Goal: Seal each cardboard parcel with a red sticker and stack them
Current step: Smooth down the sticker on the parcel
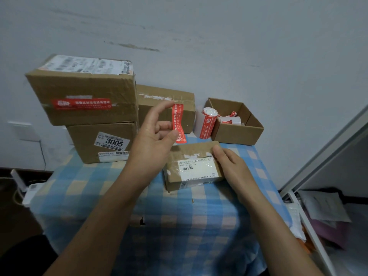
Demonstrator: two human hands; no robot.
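- My left hand [153, 136] pinches the red sticker [177, 122] at the parcel's [191, 170] twelve o'clock.
- My right hand [229, 164] grips its three o'clock edge; I'd smooth the sticker flat across the seam [196, 155].

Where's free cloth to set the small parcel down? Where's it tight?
Free: checked cloth's near half, in front of the small parcel; left patch in front of the 3005 box. Tight: back row, where top box, rear box, sticker roll and open box crowd together.
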